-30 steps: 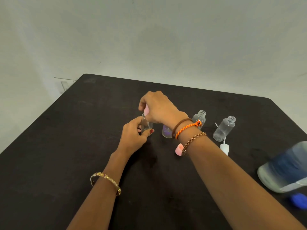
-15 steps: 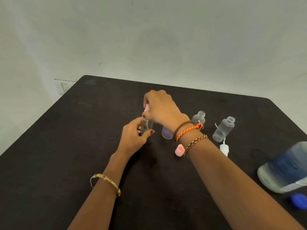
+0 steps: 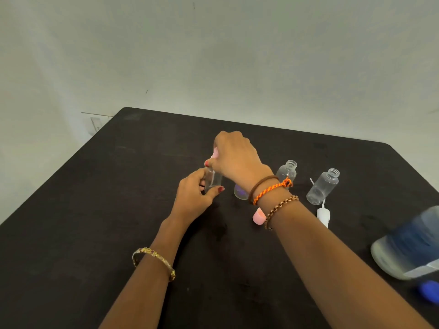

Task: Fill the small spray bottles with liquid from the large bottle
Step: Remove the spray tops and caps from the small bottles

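You are holding a small clear spray bottle [image 3: 213, 180] upright near the middle of the black surface [image 3: 95, 210], with your left hand [image 3: 193, 198] curled around its body, thumb across the near side. Your right hand [image 3: 234, 155] is sitting on top of it, fingers closed around a pink spray top [image 3: 215, 153] at the bottle's neck; only a sliver of pink is showing past your fingers, so how far the top is seated cannot be told. Just to the right, partly behind your right wrist, a second small bottle [image 3: 240, 194] is standing with a purple tint showing through it. Further right, two more small clear bottles, one [image 3: 287, 172] nearer the middle and one [image 3: 323, 187] further out, are standing open-necked and uncapped. A pink cap [image 3: 258, 216] is lying on the surface just beside your right wrist, and a white spray top [image 3: 323, 214] with its thin tube is lying in front of the outer open bottle. At the right edge, blurred, the large bottle [image 3: 411, 245] is lying on its side, holding clear liquid, with a blue cap [image 3: 430, 289] resting just in front of it. A pale wall [image 3: 213, 55] is rising behind the surface.
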